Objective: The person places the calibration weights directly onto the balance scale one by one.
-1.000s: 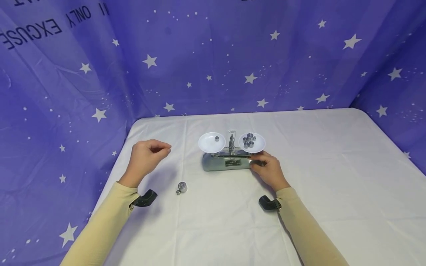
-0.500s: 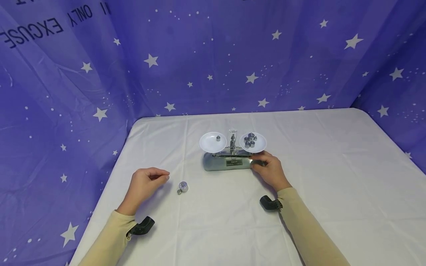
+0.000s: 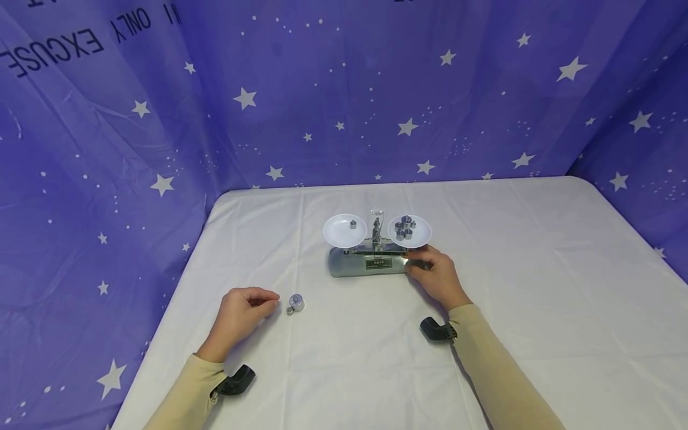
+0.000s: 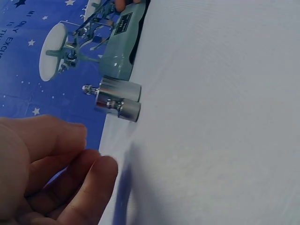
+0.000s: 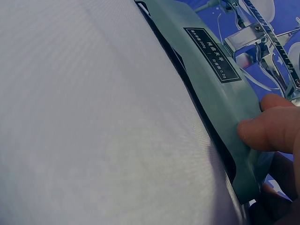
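A pan balance (image 3: 355, 267) with a green base stands on the white table. My right hand (image 3: 438, 276) grips the right end of its base, with the thumb on the front face and the fingers behind. One small metal weight (image 3: 353, 224) sits on the left pan (image 3: 337, 236), and several weights (image 3: 406, 227) cluster on the right pan (image 3: 421, 240). My left hand (image 3: 242, 313) hovers just left of a large cylindrical weight (image 4: 119, 89) and a smaller weight (image 4: 130, 109), which stand side by side on the cloth. Nothing shows between its loosely bent fingers.
A white cloth covers the table (image 3: 516, 257). Behind and at both sides hangs a purple curtain (image 3: 333, 89) with white stars. Black wrist cameras (image 3: 236, 380) stick out below both hands.
My left hand has come down and toward me from beside the left pan, to near the two weights on the table. My right hand has stayed on the balance.
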A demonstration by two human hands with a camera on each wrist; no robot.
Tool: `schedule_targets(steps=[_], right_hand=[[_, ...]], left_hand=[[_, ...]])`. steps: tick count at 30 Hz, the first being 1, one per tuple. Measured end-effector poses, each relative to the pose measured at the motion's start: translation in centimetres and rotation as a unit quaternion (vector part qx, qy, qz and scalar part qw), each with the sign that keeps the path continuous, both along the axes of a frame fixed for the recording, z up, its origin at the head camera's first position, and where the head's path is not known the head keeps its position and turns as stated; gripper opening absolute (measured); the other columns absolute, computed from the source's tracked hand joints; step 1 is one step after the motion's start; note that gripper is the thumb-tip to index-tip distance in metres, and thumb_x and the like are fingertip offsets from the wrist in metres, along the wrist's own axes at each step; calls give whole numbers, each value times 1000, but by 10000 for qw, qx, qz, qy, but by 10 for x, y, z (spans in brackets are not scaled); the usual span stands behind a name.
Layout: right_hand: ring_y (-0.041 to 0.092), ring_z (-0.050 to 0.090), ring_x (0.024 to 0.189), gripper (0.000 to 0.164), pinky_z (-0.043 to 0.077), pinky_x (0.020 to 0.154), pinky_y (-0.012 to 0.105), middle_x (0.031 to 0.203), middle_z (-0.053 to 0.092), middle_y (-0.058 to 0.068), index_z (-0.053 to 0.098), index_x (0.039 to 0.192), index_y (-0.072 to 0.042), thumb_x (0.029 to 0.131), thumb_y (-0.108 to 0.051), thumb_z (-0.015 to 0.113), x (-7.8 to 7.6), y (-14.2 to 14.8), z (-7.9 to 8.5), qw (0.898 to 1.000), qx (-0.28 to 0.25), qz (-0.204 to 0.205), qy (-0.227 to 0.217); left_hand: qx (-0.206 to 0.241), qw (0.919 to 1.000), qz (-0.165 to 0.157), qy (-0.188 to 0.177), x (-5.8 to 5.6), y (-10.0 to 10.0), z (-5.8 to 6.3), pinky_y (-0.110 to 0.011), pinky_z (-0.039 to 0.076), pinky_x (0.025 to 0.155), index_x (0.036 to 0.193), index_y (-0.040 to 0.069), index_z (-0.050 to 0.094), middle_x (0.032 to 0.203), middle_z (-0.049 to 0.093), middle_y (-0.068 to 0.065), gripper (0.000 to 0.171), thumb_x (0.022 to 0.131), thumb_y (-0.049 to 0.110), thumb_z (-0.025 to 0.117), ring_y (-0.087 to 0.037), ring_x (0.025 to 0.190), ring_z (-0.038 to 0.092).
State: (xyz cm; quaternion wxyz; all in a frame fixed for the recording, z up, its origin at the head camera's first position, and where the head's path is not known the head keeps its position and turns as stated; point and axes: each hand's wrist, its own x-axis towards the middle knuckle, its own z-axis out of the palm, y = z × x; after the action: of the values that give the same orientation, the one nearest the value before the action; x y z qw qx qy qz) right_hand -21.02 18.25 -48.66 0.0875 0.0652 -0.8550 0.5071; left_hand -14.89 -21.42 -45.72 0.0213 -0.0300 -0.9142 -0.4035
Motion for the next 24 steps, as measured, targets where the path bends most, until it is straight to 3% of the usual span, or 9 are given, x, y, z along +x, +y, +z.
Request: schedule_targets(steps=[8, 16, 24], right_hand=[[41, 62, 126, 24, 47, 111, 52, 125, 69, 23, 76, 104, 4, 80, 7, 73, 1, 0, -1, 10000, 36, -16, -55], [39, 63, 125, 24, 49, 109, 46, 125, 70, 21, 76, 104, 3, 81, 6, 73, 0, 0, -1, 9999, 94, -69, -92], [37, 64, 123, 25, 47, 103, 23, 124, 70, 21, 76, 104, 4, 80, 7, 73, -1, -1, -1, 9999, 63, -56, -66]], left_hand=[[-99, 9998, -194, 46, 1, 1, -6, -18, 54, 68, 89, 9, 82, 87, 80, -6, 8, 83, 8, 77, -5, 77, 68], [-13, 9992, -314, 259, 0, 4, -11, -18, 54, 67, 86, 11, 82, 84, 79, -4, 9, 80, 5, 79, 4, 72, 64], [161, 9984, -460, 285, 0, 6, -12, -17, 55, 68, 86, 11, 82, 87, 80, -4, 10, 80, 4, 80, 6, 73, 65]])
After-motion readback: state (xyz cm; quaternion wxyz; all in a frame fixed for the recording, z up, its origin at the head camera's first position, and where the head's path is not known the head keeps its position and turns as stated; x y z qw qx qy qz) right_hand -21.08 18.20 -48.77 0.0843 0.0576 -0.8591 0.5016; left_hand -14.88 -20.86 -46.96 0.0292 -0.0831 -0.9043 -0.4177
